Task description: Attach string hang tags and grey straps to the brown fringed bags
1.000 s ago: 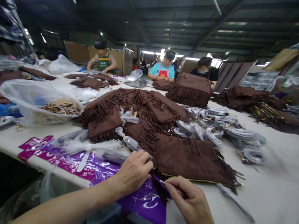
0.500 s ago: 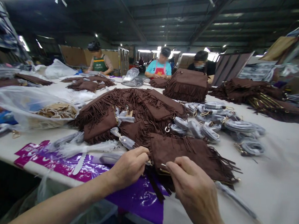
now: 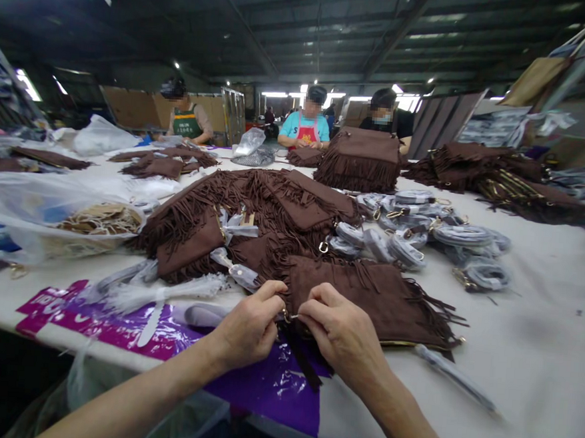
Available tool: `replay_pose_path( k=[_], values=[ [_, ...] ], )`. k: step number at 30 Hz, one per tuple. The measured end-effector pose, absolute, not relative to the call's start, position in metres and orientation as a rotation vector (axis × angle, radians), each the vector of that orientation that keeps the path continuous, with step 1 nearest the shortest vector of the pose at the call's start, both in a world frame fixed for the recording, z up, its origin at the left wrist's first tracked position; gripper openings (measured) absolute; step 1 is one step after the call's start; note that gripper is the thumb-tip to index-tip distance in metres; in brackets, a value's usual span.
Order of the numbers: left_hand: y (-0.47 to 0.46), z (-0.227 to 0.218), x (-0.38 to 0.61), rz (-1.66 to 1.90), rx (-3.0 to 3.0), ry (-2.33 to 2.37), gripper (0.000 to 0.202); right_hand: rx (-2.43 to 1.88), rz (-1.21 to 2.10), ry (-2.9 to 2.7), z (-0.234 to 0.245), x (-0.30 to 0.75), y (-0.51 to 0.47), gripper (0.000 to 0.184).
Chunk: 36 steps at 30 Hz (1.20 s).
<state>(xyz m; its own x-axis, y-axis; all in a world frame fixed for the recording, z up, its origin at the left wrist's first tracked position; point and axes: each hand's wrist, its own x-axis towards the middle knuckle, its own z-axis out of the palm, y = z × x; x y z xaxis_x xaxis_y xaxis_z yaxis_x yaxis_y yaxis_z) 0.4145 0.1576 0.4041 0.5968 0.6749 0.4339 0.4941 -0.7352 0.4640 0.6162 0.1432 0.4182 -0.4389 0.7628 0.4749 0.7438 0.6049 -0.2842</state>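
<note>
In front of me lies a brown fringed bag [image 3: 352, 296], its brass zipper along the near edge. My left hand [image 3: 249, 326] is closed in a pinch on a small brass ring [image 3: 286, 314] at the bag's left corner. Close beside it, my right hand [image 3: 344, 336] pinches a thin white cord [image 3: 293, 317], whose end reaches the ring. The fingertips of both hands nearly meet, and what lies between them is partly hidden. Dark fringe strips hang below the hands over a purple plastic sheet [image 3: 284, 398].
More fringed bags [image 3: 253, 203] are heaped behind. Plastic-wrapped straps [image 3: 402, 233] lie to the right, with a single wrapped strap [image 3: 456, 380] nearer. At left are a clear bag of tags [image 3: 102, 219] and white plastic ties [image 3: 172, 291]. Several co-workers stand across the table [image 3: 539, 343].
My right hand has moved left, bringing the white cord from above the bag's zipper edge up to the brass ring. My left hand keeps its pinch at the corner. The view has shifted slightly.
</note>
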Motion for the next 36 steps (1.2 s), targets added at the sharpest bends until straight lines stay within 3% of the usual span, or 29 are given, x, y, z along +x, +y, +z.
replay_pose_path(
  k=[17, 23, 27, 32, 36],
  values=[
    [0.175, 0.429, 0.413, 0.782, 2.638, 0.786, 0.032, -1.162, 0.16, -2.337, 0.427, 0.613, 0.162, 0.018],
    [0.193, 0.442, 0.41, 0.682, 2.686, 0.667, 0.038, -1.016, 0.478, -2.229, 0.434, 0.609, 0.166, 0.02],
    [0.21, 0.442, 0.411, 0.699, 2.66, 0.515, 0.03, -1.043, 0.787, -2.089, 0.432, 0.604, 0.173, 0.016],
    [0.211, 0.431, 0.408, 0.757, 2.872, 0.783, 0.009, -1.234, 0.972, -1.95, 0.412, 0.602, 0.19, 0.021],
    [0.186, 0.42, 0.401, 0.689, 2.999, 1.017, 0.01, -1.241, 1.039, -1.912, 0.403, 0.601, 0.195, 0.022]
  ],
)
